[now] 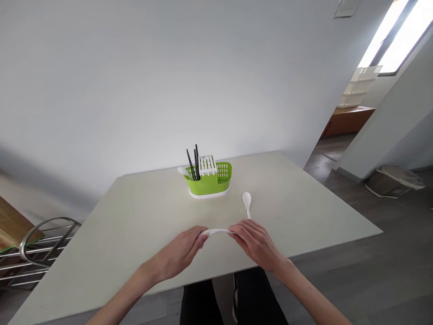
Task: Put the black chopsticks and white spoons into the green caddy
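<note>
A white spoon [219,231] is held level between my two hands above the near part of the table, its ends hidden by my fingers. My left hand [182,250] is closed on its left end and my right hand [255,241] on its right end. Just beyond my right hand a second white spoon [246,199] lies on the table, bowl pointing away; my fingers cover the tip of its handle. Farther back stands a green utensil basket [207,186] with a white slatted top piece [207,165]. Black chopsticks [191,164] and a white spoon [184,172] stick out of its left side.
The pale table [142,212] stands against a white wall [169,90]. A metal rack [37,248] is beside its left edge. On the floor at right sits a brownish bin [392,180]. My legs [203,304] are below the near edge.
</note>
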A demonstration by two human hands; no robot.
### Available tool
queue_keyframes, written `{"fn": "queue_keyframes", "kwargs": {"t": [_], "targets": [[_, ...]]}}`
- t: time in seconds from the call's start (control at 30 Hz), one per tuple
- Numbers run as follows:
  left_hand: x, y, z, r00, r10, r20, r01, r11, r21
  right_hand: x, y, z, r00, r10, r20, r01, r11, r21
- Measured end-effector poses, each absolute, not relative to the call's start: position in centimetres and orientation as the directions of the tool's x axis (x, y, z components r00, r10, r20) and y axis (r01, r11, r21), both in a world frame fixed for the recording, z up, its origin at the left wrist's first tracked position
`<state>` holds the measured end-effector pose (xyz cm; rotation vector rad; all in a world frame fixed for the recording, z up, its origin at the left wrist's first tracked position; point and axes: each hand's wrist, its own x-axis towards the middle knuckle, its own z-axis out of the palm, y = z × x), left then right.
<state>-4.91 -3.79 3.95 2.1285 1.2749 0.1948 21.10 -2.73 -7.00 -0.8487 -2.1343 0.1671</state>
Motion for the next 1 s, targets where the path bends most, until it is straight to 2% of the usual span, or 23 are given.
{"fn": "queue_keyframes", "kwargs": {"t": [0.07,0.17,0.3,0.43,0.53,0.73,1.0], "targets": [[-6.4,-3.6,4.2,0.483,0.867,-0.126,0.761,-0.344,0.551,21.2,-2.4,-7.2,-0.409,0.631,0.659,0.494,0.76,-0.422],[-10.1,-2.7,5.5,0.41,0.912,0.002,0.816,-0.368,0.445,22.7,-1.5,-8.6,-0.245,0.705,0.666,0.532,0.672,-0.515],[-15.4,-0.4,8.5,0.277,0.943,0.186,0.916,-0.318,0.245,26.0,-0.1,-12.5,-0.017,0.822,0.569,0.583,0.47,-0.662],[-16.9,3.7,10.4,0.238,0.927,0.29,0.956,-0.277,0.101,27.8,0.7,-16.3,0.078,0.864,0.497,0.61,0.353,-0.71],[-15.7,7.4,10.1,0.265,0.925,0.274,0.96,-0.279,0.013,27.9,0.9,-17.7,0.077,0.882,0.464,0.615,0.325,-0.719],[-12.4,13.0,8.2,0.29,0.953,0.092,0.953,-0.279,-0.114,27.4,0.9,-17.7,0.049,0.884,0.465,0.623,0.337,-0.706],[-11.6,16.0,6.4,0.297,0.954,-0.04,0.939,-0.3,-0.172,26.9,1.7,-16.5,-0.002,0.89,0.456,0.625,0.357,-0.695]]}}
